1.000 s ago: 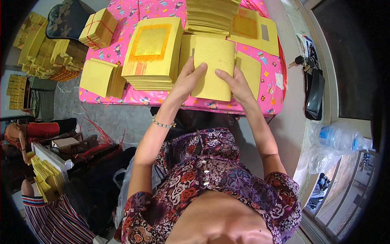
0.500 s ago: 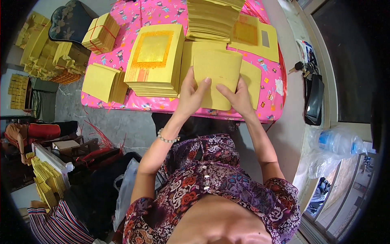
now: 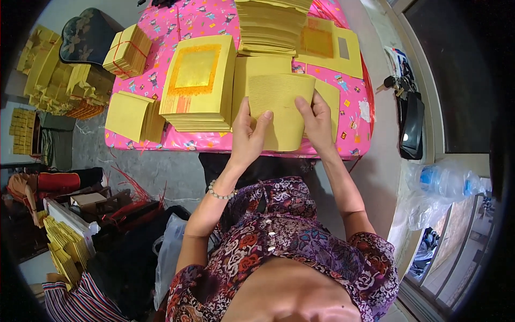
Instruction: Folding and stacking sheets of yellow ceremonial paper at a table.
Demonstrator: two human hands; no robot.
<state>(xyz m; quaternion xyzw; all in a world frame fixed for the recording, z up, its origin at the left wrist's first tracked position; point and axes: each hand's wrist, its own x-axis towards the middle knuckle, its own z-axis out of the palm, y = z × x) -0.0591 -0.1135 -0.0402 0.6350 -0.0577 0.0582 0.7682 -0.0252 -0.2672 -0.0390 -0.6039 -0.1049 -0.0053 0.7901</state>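
Observation:
Above the table's near edge I hold a sheaf of yellow joss paper [image 3: 279, 99], tilted, with fine ridged lines across its face. My left hand [image 3: 250, 130] grips its left side, thumb on the front and fingers behind. My right hand [image 3: 317, 121] pinches the upper right side the same way. Behind the sheaf lie more yellow sheets [image 3: 328, 104], partly covered. To the left stands a thick stack of joss paper [image 3: 196, 67], its top sheet bearing a gold square with an orange border. A taller stack of yellow paper [image 3: 271, 27] rises beyond the sheaf.
The table has a pink patterned cover [image 3: 177, 142]. A red-tied bundle [image 3: 129, 51] and a folded yellow pile [image 3: 129, 115] lie at left; printed sheets [image 3: 351, 56] lie at far right. Keys [image 3: 394, 81] hang right. People sit at left, one with a striped sleeve [image 3: 80, 300].
The sheaf has tipped and its face, smooth before, now shows ridged lines. My right thumb has shifted up to the sheaf's right edge; my left hand has come slightly nearer to me.

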